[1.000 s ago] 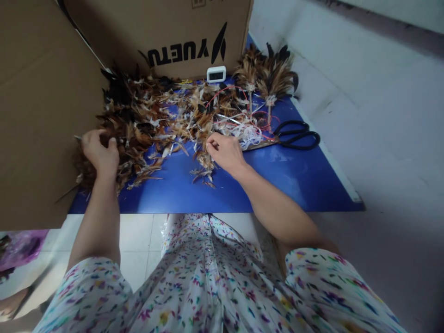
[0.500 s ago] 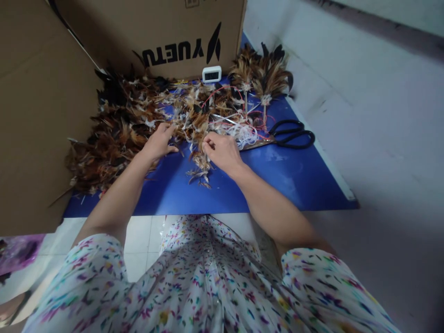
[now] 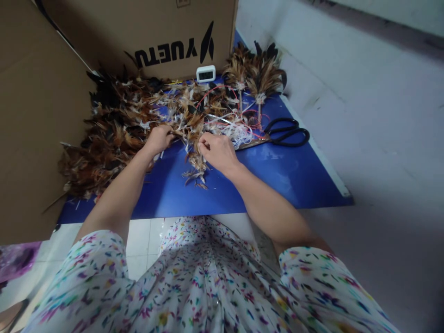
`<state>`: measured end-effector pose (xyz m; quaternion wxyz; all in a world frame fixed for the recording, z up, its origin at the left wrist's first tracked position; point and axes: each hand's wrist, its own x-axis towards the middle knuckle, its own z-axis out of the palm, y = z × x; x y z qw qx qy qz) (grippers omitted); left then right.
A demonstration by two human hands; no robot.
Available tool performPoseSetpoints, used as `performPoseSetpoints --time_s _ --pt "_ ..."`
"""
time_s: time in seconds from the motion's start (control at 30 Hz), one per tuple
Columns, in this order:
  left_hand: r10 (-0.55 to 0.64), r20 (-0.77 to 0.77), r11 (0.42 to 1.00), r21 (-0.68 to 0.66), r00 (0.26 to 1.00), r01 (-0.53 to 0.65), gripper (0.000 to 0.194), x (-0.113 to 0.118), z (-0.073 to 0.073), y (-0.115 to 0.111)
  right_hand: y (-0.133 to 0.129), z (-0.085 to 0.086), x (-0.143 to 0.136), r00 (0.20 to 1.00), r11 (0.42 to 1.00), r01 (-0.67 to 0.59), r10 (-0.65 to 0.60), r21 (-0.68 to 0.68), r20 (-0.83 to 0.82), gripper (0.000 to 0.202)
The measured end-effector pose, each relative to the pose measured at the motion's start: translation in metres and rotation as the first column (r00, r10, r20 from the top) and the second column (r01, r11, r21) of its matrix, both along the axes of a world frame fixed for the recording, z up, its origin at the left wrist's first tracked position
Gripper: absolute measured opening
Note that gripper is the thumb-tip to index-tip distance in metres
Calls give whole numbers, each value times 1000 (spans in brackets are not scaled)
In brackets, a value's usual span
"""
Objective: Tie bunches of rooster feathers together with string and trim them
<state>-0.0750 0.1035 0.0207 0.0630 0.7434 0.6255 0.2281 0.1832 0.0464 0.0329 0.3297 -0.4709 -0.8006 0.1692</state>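
Your left hand [image 3: 160,139] had moved inward from the leftmost brown feathers [image 3: 111,138], fingers curled; your right hand [image 3: 219,150] had fingertips drawn together. I couldn't tell whether either gripped feathers, which lay beside both, before the white display [image 3: 206,74].

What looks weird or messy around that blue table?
The black letters on the brown cardboard panel look upside down, as if it was flipped. A tangle of thin white strips lies by the black-handled metal scissors, and loose brown feathers are strewn across the blue tabletop. Nothing looks plainly broken.
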Motion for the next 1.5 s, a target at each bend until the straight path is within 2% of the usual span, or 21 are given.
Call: performPoseSetpoints --time_s 0.1,0.2,0.3,0.43,0.57,0.77,0.87,0.97,1.07,1.13,1.23,1.3,1.4,1.5 --pt "9 321 999 36 947 -21 11 2 4 -7 0 1 0 1000 1000 -3 3 -5 -10 17" --pt "-30 608 998 -25 793 57 29 11 8 -21 1 0 0 1000 1000 1 -1 -2 -29 16" --pt "-31 754 990 -67 656 125 40 27 11 -38 2 -2 1 999 1000 1 -1 0 -41 16" --pt "-5 829 974 -123 559 190 40 47 11 -55 7 -5 3 996 1000 2 -3 -8 -90 14" --pt "18 835 951 -184 550 248 30 58 5 -63 11 -7 4 990 999 17 -22 -34 -136 13" --pt "91 834 943 -248 545 223 35 57 -5 -64 18 -10 7 973 998 3 -18 -67 -231 14" --pt "89 843 940 -248 531 235 37 53 -11 -65 20 -12 8 957 993 -46 14 -106 -289 31" --pt "65 851 935 -234 521 266 40 51 -13 -66 19 -12 8 961 982 -108 63 -157 -270 53" --pt "81 848 925 -260 524 277 40 53 -9 -70 16 -12 6 966 972 -160 118 -173 -231 61" --pt "113 833 916 -298 541 268 38 56 -4 -73 14 -11 4 963 966 -189 148 -176 -224 53" --pt "143 819 908 -332 556 255 34 60 2 -76 13 -10 3 961 962 -206 165 -178 -223 28" --pt "136 830 908 -323 541 266 34 62 4 -77 12 -8 3 961 963 -201 159 -177 -224 13" --pt "97 845 914 -285 526 290 35 65 4 -78 12 -8 3 959 964 -201 157 -175 -236 8" --pt "42 823 932 -238 567 275 37 65 2 -79 11 -9 2 957 962 -213 170 -169 -237 5"
